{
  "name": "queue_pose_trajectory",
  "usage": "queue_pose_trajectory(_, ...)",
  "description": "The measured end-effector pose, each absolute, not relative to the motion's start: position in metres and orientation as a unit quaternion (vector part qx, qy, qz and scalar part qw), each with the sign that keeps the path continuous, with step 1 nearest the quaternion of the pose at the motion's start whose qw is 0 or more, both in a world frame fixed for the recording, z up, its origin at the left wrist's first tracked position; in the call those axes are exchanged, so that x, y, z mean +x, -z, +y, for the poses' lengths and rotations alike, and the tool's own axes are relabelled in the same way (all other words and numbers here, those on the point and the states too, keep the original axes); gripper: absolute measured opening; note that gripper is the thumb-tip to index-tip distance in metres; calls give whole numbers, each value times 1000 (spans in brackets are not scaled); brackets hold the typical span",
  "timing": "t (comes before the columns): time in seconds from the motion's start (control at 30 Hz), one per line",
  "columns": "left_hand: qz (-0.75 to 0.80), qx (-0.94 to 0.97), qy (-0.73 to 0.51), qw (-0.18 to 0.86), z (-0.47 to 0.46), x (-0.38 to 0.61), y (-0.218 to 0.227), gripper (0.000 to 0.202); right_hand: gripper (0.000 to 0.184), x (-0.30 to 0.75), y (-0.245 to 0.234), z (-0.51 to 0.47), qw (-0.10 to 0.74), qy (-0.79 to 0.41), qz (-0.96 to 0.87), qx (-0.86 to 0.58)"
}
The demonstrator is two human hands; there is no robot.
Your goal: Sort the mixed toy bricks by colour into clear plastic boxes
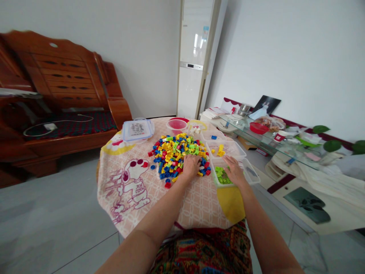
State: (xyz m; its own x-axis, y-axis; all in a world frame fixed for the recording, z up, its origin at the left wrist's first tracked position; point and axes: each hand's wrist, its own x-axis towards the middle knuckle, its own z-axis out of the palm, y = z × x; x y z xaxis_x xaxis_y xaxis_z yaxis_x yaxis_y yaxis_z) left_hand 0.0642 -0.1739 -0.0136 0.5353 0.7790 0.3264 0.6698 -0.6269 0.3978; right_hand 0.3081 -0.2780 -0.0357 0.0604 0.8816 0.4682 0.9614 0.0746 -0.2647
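A heap of small plastic building bricks (171, 154) in red, yellow, blue, green and white lies on the cloth-covered table. My left hand (191, 166) rests on the heap's near right side with its fingers bent down among the bricks; what they grip, if anything, is hidden. My right hand (235, 171) is over the nearest clear container, which holds green bricks (221, 175). Its fingers are stretched out and a little apart, and no brick shows in them. Just beyond, yellow bricks (220, 150) lie in the middle container, and a blue brick (213, 137) is in the far one.
A pink bowl (176, 125) and a lidded clear box (138, 130) stand at the table's back. White bricks (195, 130) lie by the bowl. To the right is a cluttered glass-topped stand (273, 141); a wooden bench (65, 87) is at left.
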Motion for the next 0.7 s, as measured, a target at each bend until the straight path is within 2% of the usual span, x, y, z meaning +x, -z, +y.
queue_pose_trajectory(0.43, 421, 866, -245, 115, -172, 67, 17, 17, 58, 309, 37, -277, 264, 73, -680, -680)
queue_pose_trajectory(0.7, 425, 839, -312, 139, -174, 62, 13, 12, 57, 310, 38, -277, 271, 78, -680, -676)
